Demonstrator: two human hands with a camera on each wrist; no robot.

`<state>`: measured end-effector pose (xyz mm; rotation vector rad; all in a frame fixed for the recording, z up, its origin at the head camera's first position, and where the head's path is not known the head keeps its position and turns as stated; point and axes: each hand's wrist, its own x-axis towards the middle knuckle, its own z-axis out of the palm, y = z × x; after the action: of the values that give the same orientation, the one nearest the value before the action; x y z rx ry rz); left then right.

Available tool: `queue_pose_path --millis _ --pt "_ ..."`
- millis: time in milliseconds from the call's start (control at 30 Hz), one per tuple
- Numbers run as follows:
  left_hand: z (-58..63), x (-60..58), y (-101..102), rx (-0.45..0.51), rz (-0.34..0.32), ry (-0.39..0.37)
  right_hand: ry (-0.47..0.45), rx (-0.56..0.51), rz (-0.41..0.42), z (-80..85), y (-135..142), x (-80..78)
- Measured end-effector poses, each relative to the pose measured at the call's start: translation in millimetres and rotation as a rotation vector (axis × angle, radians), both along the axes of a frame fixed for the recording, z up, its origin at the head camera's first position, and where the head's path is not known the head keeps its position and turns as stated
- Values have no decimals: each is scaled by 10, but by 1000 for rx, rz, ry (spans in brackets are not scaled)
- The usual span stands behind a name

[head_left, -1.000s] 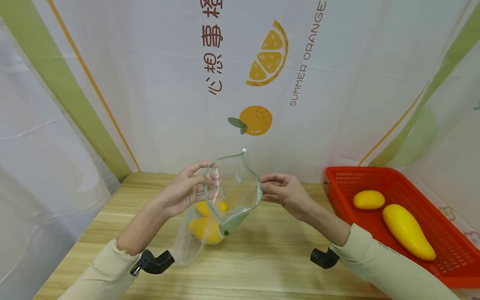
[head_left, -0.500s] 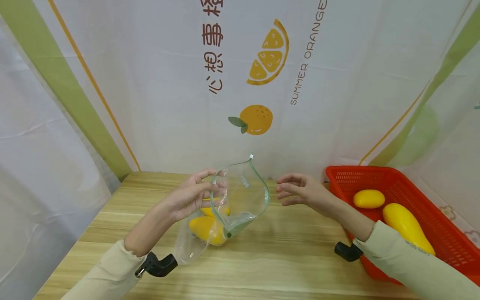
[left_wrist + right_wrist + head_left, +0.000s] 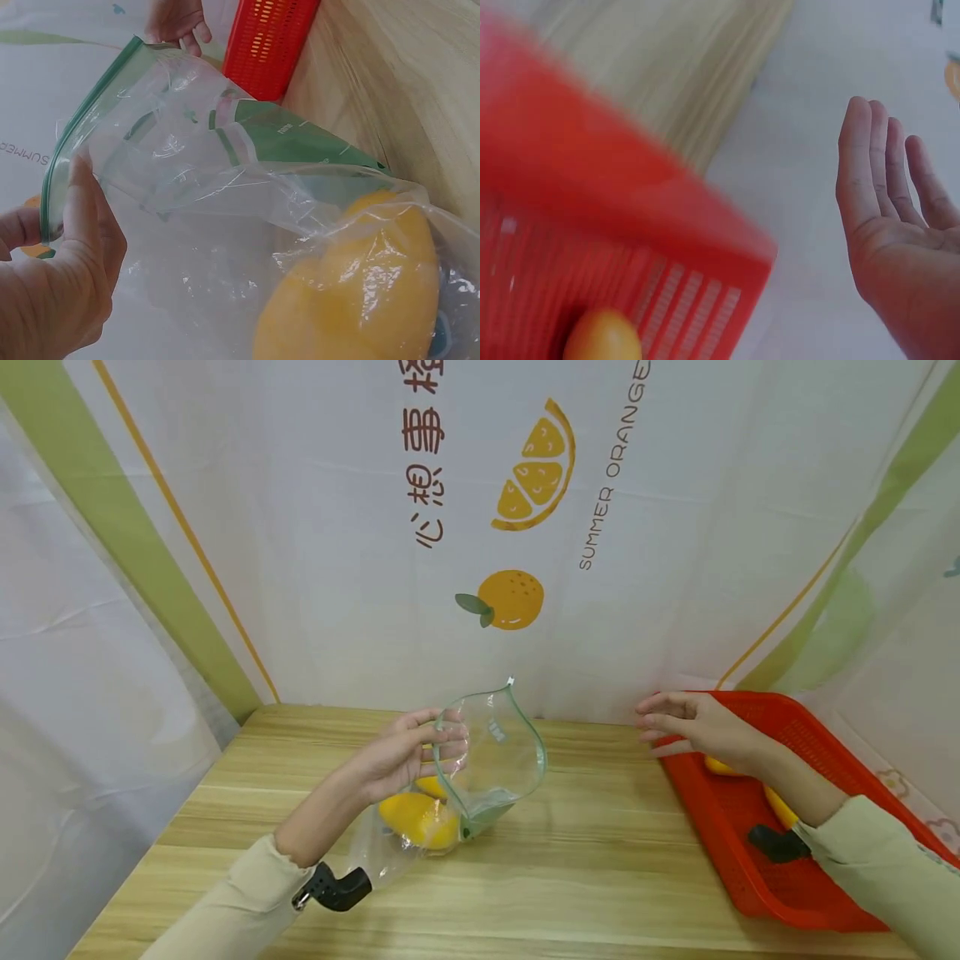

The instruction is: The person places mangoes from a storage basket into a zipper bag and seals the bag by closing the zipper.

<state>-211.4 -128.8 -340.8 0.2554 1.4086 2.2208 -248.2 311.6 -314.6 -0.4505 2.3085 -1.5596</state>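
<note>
My left hand [image 3: 386, 758] pinches the near-left rim of a clear zip bag [image 3: 491, 756] with a green edge and a white slider. The bag's mouth gapes wide toward me. Yellow mangoes [image 3: 418, 821] lie low in clear plastic on the table; the left wrist view shows a mango [image 3: 360, 277] close up behind the film. My right hand [image 3: 705, 727] holds nothing and hovers over the left rim of a red basket [image 3: 705, 835], fingers extended. Its palm and straight fingers show in the right wrist view.
Inside the basket sit two yellow mangoes, one a rounder mango [image 3: 722, 766], the other a long mango [image 3: 782, 807] partly behind my right forearm. A wood-grain table [image 3: 585, 877] lies beneath. Behind it hangs a white curtain [image 3: 337, 568] with orange prints.
My right hand has let go of the bag's right rim and moved right to the basket. My left hand has shifted slightly right and down with the bag.
</note>
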Motion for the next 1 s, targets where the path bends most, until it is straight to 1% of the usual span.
queue_pose_path --millis 67,200,333,500,733,1000 --pt "-13 -9 3 7 3 -9 26 26 -12 25 106 12" --pt "-40 -25 13 5 -10 -7 43 69 -23 40 298 34" --pt "-63 -37 35 10 -34 -1 56 121 -15 51 478 46" --pt "-68 -39 67 14 -45 -7 72 174 12 83 672 64" --pt "-56 -41 86 16 -56 -4 40 249 56 103 956 63" --pt "-33 -46 85 38 -49 -16 41 353 51 190 1142 109"
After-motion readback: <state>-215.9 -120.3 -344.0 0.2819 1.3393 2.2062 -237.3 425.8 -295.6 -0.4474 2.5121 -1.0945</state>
